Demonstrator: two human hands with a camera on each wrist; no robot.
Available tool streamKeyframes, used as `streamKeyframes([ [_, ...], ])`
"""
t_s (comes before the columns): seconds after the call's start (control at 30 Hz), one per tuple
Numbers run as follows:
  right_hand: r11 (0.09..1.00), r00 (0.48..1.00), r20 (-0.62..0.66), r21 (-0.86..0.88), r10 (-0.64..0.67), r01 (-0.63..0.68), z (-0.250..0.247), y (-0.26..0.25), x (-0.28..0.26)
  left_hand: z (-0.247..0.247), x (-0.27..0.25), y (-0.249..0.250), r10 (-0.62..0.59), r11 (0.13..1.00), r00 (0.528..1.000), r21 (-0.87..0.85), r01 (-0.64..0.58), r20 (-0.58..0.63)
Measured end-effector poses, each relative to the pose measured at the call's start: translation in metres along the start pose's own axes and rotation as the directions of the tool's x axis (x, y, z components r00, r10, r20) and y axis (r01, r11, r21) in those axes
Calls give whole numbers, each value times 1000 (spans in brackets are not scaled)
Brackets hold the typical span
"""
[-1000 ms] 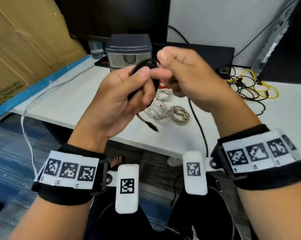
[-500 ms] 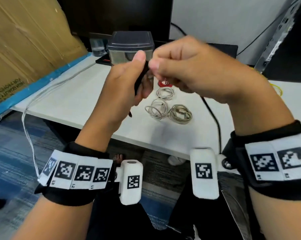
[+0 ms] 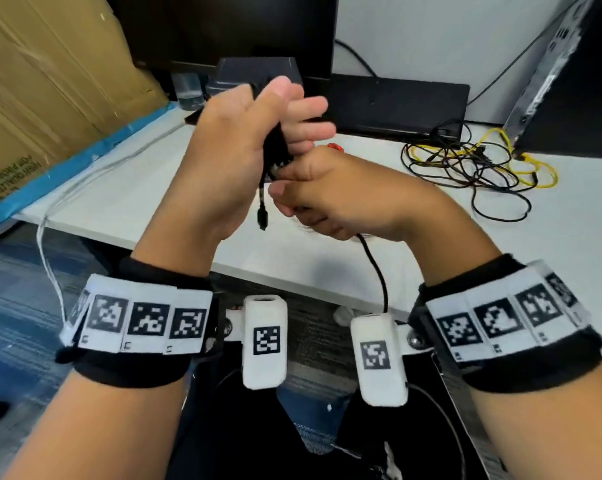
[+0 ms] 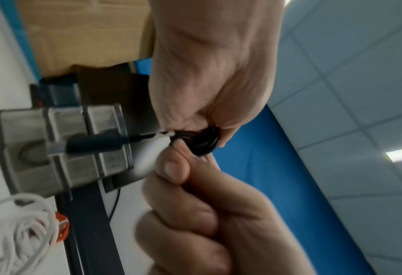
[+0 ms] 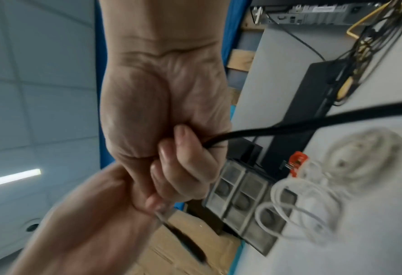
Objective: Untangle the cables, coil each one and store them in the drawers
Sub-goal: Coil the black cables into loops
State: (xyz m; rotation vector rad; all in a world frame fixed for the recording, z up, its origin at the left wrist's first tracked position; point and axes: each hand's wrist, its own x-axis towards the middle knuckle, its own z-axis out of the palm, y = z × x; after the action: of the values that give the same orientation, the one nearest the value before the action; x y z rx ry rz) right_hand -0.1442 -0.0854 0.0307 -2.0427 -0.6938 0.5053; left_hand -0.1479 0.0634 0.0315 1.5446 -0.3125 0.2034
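While both hands [image 3: 223, 157] [image 3: 330, 192] grip it, the black cable [image 3: 273, 147] hangs vertically, plug [image 3: 262, 218] down.

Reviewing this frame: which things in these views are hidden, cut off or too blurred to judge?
- Black cable coil: head view, mostly hidden inside the left hand; loop count unreadable.
- Right hand grip: head view, fingertips hidden behind the left hand; exact pinch point unclear.
- Drawer unit: right wrist view, blurred; contents uncertain. Head view: hands cover it.
- White coiled cables: right wrist view, motion-blurred; count unclear.
- Tangled cables: head view, too fine to separate.
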Motion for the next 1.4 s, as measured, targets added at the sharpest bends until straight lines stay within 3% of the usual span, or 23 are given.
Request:
streamKeyframes([
  [0.1,996,997,9,-40,-74,74,-16,-12,-12,-10,2,-5,4,961,993,276,29,-116],
  [0.17,988,987,-21,-20,-156,156,-25,-20,-19,-14,-1,-5,10,961,998,277,9,-66],
  [0.3,964,954,-135,-23,-267,267,-40,-25,-24,-9,-14,-5,-53,996,991,84,42,123],
  [0.43,953,922,-272,44,-277,299,-41,-14,-15,-14,-20,-2,-11,991,934,-118,57,358],
  [0.6,878,949,-288,413,-125,241,-23,-1,-9,-13,-21,11,131,941,937,-338,-14,325],
  [0.7,894,978,-174,411,-114,177,-9,3,-8,-12,-9,18,206,818,944,-575,-21,258],
  [0.77,953,984,-127,262,-124,154,-5,1,-10,-13,2,19,178,870,975,-484,-92,135],
  [0.83,985,975,-137,-26,-174,172,-10,-5,-13,-11,7,20,147,959,989,-252,-133,37],
  [0.93,891,952,-100,-391,-291,231,-24,-20,-17,-8,9,17,87,993,996,81,-87,-2],
  [1.03,837,915,-98,-452,-392,310,-39,-33,-19,-14,13,7,53,947,999,318,-52,6],
  [1.1,814,864,-140,-435,-484,385,-48,-37,-17,-14,8,3,-25,971,997,239,7,73],
  [1.23,825,794,-251,-292,-554,483,-48,-27,-1,-8,-3,3,-105,983,951,-112,143,290],
  [1.33,867,799,-343,-128,-494,481,-35,-8,10,-11,-2,-2,-109,950,903,-223,218,417],
  [1.4,885,808,-382,-58,-448,463,-24,2,14,-10,-2,-8,-107,941,917,-259,219,384],
])
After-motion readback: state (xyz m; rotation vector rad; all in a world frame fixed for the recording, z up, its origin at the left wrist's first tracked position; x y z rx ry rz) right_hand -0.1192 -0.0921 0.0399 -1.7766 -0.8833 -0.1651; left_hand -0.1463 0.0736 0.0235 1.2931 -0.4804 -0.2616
